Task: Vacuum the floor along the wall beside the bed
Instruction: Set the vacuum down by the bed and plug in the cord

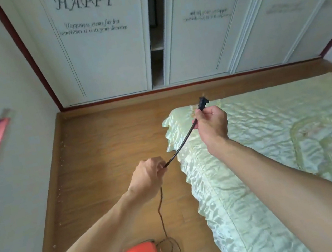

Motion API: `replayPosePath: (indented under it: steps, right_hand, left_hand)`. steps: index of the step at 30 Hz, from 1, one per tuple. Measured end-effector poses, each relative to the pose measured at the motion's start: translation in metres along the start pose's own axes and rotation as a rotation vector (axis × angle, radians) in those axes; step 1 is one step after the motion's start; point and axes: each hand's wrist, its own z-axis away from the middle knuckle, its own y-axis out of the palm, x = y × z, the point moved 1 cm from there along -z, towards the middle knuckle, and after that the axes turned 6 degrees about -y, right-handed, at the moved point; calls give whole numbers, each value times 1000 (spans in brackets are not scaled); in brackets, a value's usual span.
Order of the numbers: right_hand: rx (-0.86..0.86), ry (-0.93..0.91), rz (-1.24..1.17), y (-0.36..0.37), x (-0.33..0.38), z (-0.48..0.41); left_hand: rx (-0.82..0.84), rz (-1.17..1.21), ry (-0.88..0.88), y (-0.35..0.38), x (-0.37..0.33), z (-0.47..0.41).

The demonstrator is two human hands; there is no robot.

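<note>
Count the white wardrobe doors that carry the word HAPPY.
3: the left white wardrobe door, lettering reading normally; the middle door, mirrored; the right door, mirrored and fainter. Another may lie beyond the right edge.

The one wide-angle camera on the head looks forward and down from above the left side of the bed (273, 141), along the floor (109, 148) left of it, toward the wardrobe doors (106, 65) beyond the bed.
</note>
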Motion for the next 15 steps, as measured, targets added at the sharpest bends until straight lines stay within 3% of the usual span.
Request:
replayPosePath:
  steps: [15]
  right_hand:
    - [-142,-400,-39,-173,277,-70]
  left_hand:
    - [-139,30,348,-147,-273,-5]
